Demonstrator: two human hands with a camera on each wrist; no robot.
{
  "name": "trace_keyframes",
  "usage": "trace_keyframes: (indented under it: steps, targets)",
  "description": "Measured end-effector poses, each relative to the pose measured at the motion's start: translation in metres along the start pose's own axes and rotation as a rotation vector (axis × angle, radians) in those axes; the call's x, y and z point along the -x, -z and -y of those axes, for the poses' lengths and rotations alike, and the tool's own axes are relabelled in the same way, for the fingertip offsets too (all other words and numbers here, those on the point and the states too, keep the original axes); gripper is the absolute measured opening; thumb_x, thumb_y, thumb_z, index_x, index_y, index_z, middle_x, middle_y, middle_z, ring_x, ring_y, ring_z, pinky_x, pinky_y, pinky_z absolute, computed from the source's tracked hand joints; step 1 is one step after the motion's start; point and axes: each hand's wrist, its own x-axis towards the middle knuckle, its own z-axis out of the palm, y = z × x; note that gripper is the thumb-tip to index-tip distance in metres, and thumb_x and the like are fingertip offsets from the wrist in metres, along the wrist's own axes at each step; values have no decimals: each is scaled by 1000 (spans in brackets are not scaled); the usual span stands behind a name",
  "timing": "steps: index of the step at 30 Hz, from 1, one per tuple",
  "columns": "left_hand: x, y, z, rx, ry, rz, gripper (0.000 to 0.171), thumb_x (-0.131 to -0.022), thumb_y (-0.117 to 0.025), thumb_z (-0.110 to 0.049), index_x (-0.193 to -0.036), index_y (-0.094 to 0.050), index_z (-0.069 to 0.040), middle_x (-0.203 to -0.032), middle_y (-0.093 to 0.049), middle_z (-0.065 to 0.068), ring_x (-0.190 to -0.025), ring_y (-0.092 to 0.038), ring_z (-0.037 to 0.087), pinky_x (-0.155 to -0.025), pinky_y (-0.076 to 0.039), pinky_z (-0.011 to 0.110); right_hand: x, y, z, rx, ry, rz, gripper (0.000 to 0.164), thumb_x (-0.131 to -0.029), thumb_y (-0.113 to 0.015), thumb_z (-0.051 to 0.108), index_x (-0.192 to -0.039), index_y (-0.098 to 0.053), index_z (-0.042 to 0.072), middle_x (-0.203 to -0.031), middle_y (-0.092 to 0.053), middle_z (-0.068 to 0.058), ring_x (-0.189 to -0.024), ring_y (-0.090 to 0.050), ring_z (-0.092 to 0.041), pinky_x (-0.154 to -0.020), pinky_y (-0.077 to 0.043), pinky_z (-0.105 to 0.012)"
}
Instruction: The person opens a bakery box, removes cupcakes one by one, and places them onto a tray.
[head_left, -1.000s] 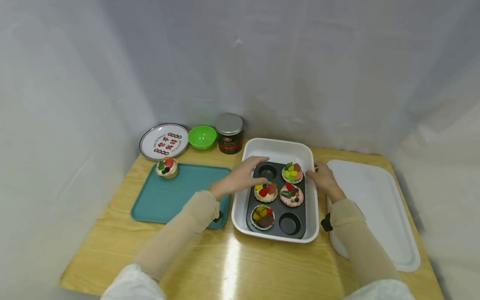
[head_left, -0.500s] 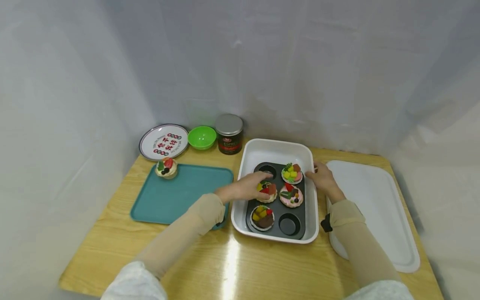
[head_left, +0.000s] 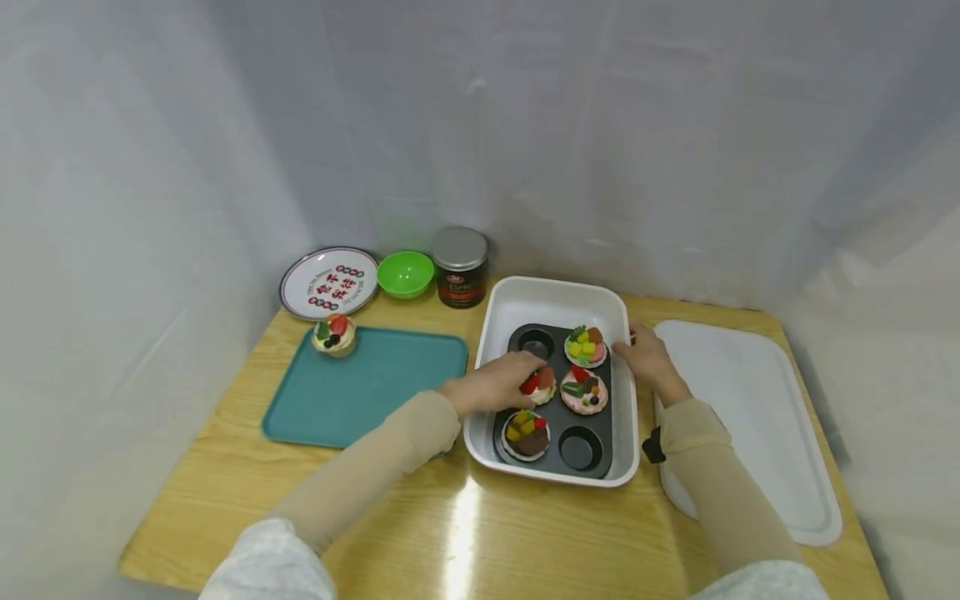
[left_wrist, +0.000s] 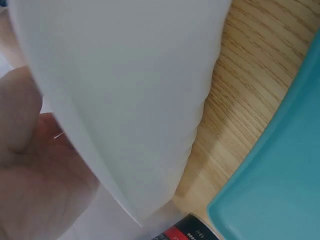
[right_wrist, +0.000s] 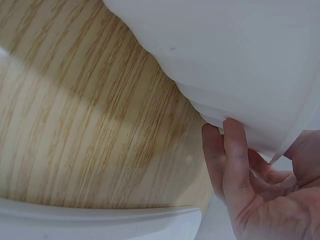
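A white bin (head_left: 551,477) holds a dark muffin pan (head_left: 558,425). My left hand (head_left: 501,382) reaches over the bin's left wall, thumb and fingers curled round a fruit tart (head_left: 542,388) with red berries, which it partly covers. Around it in the pan sit a chocolate-topped tart (head_left: 526,435), a pink-cream tart (head_left: 583,390) and a tart with yellow fruit pieces (head_left: 585,346). The cups at back left and front right hold nothing. My right hand (head_left: 647,354) grips the bin's right rim; its fingers (right_wrist: 235,160) press the outer wall from below in the right wrist view.
Left of the bin lies a teal tray (head_left: 375,383) with one fruit tart (head_left: 333,335) at its back left corner. Behind stand a printed plate (head_left: 330,283), a green bowl (head_left: 405,275) and an espresso tin (head_left: 460,267). A white tray (head_left: 750,425) lies at right.
My left hand has come down from over the pan onto the berry-topped tart, its fingers closing round it. The right hand stays on the bin's rim.
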Motion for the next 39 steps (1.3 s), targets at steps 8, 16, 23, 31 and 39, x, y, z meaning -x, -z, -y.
trace_keyframes:
  steps: [8, 16, 23, 31, 39]
  targets:
    - [-1, -2, -2, -136, -18, -9, 63, -96, -79, -26, -150, -53, -6, -143, -61, 12, -131, -60, 26, -112, -51, 38, -1, -1, 0, 6, -16, 2, 51, -107, -52, 20, -145, -43, -12, -139, -55, -36, -120, -59, -46, -95, -55, -52]
    - [-2, -1, -1, -192, -41, -41, 57, -96, -78, -26, -145, -56, -8, -130, -65, 11, -115, -66, 23, -98, -57, 37, 0, 0, 1, -8, -24, 5, 51, -107, -51, 19, -148, -42, -11, -141, -54, -35, -125, -56, -48, -101, -52, -55]
    - [-2, 0, 2, -161, -75, -58, 54, -92, -82, -22, -138, -58, -9, -125, -65, 11, -106, -67, 22, -91, -58, 33, 1, -1, 0, -12, -16, 6, 51, -108, -50, 20, -147, -42, -11, -142, -53, -35, -125, -56, -48, -101, -52, -56]
    - [-1, 0, 6, -117, -69, -67, 52, -91, -83, -22, -136, -59, -11, -124, -65, 10, -105, -66, 21, -88, -58, 31, 1, -1, 1, -4, -13, 8, 54, -108, -49, 20, -150, -39, -11, -142, -53, -36, -124, -57, -49, -100, -53, -56]
    - [-1, -2, 7, -118, -61, -73, 53, -91, -82, -21, -137, -58, -11, -126, -65, 10, -105, -66, 20, -89, -58, 31, 1, -2, 0, -10, -31, 8, 57, -108, -48, 21, -154, -36, -10, -144, -52, -35, -127, -56, -49, -103, -53, -57]
